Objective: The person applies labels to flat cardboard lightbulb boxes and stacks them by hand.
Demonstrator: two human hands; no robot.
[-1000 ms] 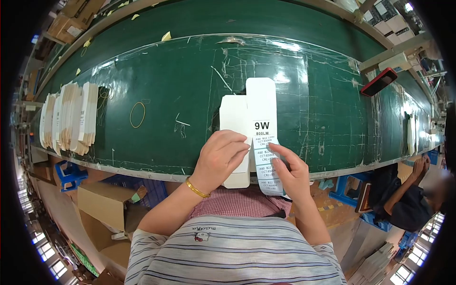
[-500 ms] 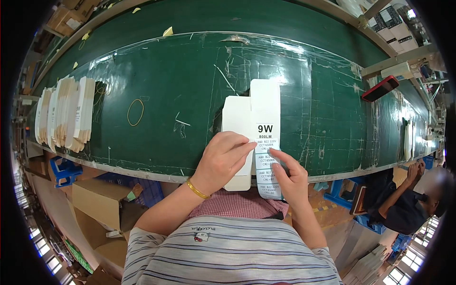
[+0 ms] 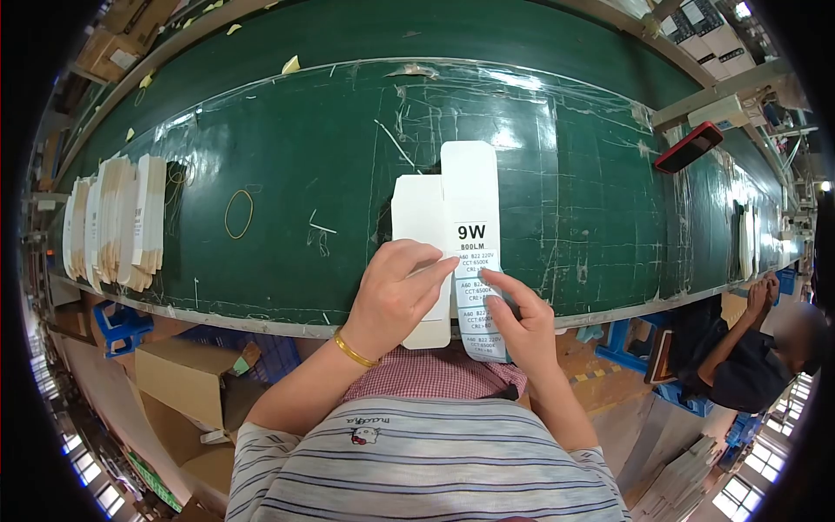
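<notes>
A flat white carton (image 3: 470, 187), printed "9W 800LM", lies at the front edge of the green bench in front of me. Over its lower part runs a strip of printed labels (image 3: 478, 324), several in a row, hanging past the bench edge towards my lap. My left hand (image 3: 393, 291) is closed in a pinch, fingertips at the left edge of the top label, just under the "800LM" print. At the strip's right side is my right hand (image 3: 524, 324), its index finger and thumb closed on the strip. The undersides of the fingertips are hidden.
Stacks of flat white cartons (image 3: 113, 222) stand on the bench (image 3: 278, 165) at left. A rubber band (image 3: 239, 214) lies nearby; a red phone (image 3: 689, 148) rests at right. Below are an open cardboard box (image 3: 187, 383) and blue stools (image 3: 122, 322). A co-worker (image 3: 744, 361) sits at right.
The whole view has shifted slightly, so the bench items appear a little further left. Both hands keep nearly the same hold at the top label, with only slight finger movement.
</notes>
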